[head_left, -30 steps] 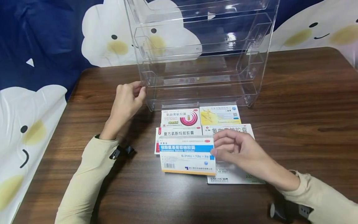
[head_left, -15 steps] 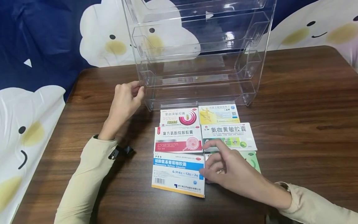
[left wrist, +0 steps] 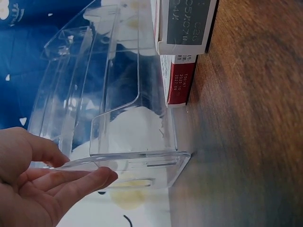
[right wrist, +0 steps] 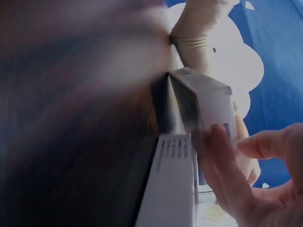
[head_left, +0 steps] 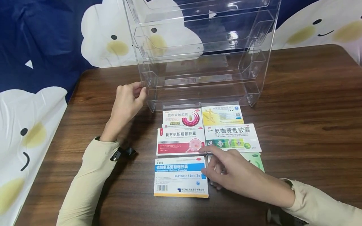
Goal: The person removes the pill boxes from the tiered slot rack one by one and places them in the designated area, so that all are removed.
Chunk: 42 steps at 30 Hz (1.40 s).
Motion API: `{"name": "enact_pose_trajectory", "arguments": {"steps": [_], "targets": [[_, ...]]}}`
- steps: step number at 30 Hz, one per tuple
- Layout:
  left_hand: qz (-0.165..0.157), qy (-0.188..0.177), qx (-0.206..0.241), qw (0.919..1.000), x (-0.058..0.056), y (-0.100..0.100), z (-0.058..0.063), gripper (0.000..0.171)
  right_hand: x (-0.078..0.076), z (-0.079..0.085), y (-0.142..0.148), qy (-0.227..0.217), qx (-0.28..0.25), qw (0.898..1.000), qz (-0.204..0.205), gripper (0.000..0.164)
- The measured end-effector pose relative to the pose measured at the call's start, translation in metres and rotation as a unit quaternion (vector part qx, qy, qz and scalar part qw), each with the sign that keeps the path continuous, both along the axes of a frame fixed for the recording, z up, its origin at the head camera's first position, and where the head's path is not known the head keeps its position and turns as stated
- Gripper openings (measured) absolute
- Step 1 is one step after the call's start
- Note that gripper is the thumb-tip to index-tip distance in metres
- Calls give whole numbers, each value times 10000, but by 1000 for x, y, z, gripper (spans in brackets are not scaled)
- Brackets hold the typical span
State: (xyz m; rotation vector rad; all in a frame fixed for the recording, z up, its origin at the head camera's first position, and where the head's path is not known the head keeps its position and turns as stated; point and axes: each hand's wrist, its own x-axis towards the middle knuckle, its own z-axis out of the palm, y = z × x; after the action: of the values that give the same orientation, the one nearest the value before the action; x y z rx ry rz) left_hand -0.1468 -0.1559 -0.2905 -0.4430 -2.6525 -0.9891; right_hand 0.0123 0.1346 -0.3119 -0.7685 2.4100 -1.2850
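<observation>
My left hand [head_left: 127, 102] pinches the side panel of a clear plastic display rack [head_left: 198, 80], thumb and fingers on either side of it in the left wrist view [left wrist: 71, 175]. My right hand [head_left: 237, 175] pinches the right edge of a white medicine box with a blue band [head_left: 178, 185]. In the right wrist view, this box [right wrist: 215, 104] looks tilted and blurred between thumb and fingers. Behind it lie a red-and-white medicine box [head_left: 178, 146] and a white one with a green strip [head_left: 232, 138]. A green box [head_left: 255, 160] is mostly hidden under my right hand.
Two more medicine boxes, one with a pink swirl [head_left: 181, 119] and one yellow-and-white [head_left: 222, 114], lie at the rack's front foot. The rack's tiers rise at the back of the brown wooden table [head_left: 305, 125]. A blue cloud-print cloth [head_left: 48, 40] hangs behind.
My right hand has brought the blue-banded box down and left, in front of the red-and-white one, and its tilt has straightened. The left hand stays on the rack.
</observation>
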Motion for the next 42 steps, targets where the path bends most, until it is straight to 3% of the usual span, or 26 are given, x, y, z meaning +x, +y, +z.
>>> {"name": "enact_pose_trajectory", "arguments": {"steps": [2,4,6,8,12,15,22,33,39,42], "targets": [[-3,0,-25,10000,0,-1,1,25,3,1,-3,801,435,9957,-179,39],[-2,2,-44,10000,0,-1,2,25,7,2,-7,1679,767,9827,-129,37],[49,-3,-99,9999,1,-2,2,25,11,3,-14,2460,1029,9634,279,35],[116,21,-144,9998,2,-4,2,23,15,3,-23,3109,1347,9360,951,37],[144,75,-149,9998,3,-8,0,23,23,-1,-40,3679,2075,8824,2075,45],[108,90,-149,9998,2,-9,-1,23,26,-5,-44,3788,2411,8632,2308,49],[135,70,-166,9997,2,-9,-2,23,25,-6,-44,3550,2744,8636,2299,57],[125,1,-116,9999,4,-6,1,24,26,-5,-44,3643,2971,8571,2109,57],[171,-22,-107,9998,3,-7,1,25,31,-8,-47,3899,3161,8459,1803,59],[193,-32,-85,9998,3,-8,1,25,31,-9,-48,3852,3165,8497,1717,59]]}}
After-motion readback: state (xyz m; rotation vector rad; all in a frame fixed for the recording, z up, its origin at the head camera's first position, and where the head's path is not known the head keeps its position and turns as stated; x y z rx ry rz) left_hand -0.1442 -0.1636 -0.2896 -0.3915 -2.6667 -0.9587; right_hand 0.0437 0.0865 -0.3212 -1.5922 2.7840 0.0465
